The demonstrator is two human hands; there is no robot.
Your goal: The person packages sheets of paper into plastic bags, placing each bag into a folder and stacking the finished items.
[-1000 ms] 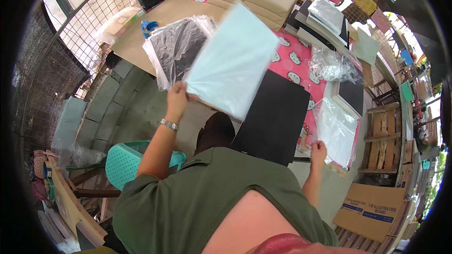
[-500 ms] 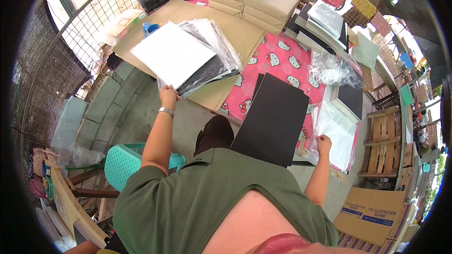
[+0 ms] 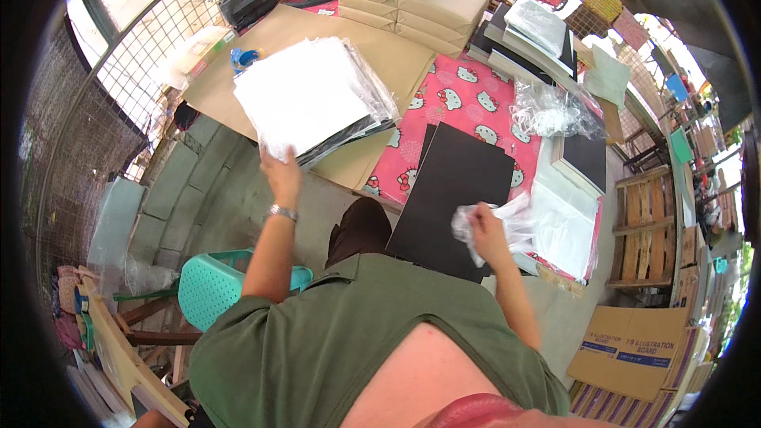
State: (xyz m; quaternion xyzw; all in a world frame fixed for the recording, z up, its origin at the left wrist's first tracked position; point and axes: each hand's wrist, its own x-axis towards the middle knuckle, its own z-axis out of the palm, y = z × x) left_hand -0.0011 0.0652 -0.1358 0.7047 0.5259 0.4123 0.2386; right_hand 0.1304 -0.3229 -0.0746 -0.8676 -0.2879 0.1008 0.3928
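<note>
My right hand [image 3: 491, 236] is closed around a crumpled clear plastic sleeve [image 3: 519, 220], held over the right edge of a black board [image 3: 460, 182]. That board lies at a slant on the table's near edge, with another dark board [image 3: 429, 143] showing behind its left side. To the left, a pile of white and black sheets in clear plastic [image 3: 305, 95] rests on brown paper. At the pile's near corner is my left hand [image 3: 282, 178], its fingers apart and touching the edge; they are slightly blurred.
Tan wrapped packs [image 3: 444, 4] stand stacked at the back. Black-covered books [image 3: 523, 43] and a clear plastic bundle [image 3: 551, 111] lie to the right, above white sheets [image 3: 564, 218]. A green stool [image 3: 208, 289] stands at left, flattened cardboard [image 3: 626, 349] at lower right.
My right hand has moved left and lifted the plastic sleeve off the white sheets, over the black board. The white sheet at left now sits squarer on its pile; my left hand has loosened its pinch.
</note>
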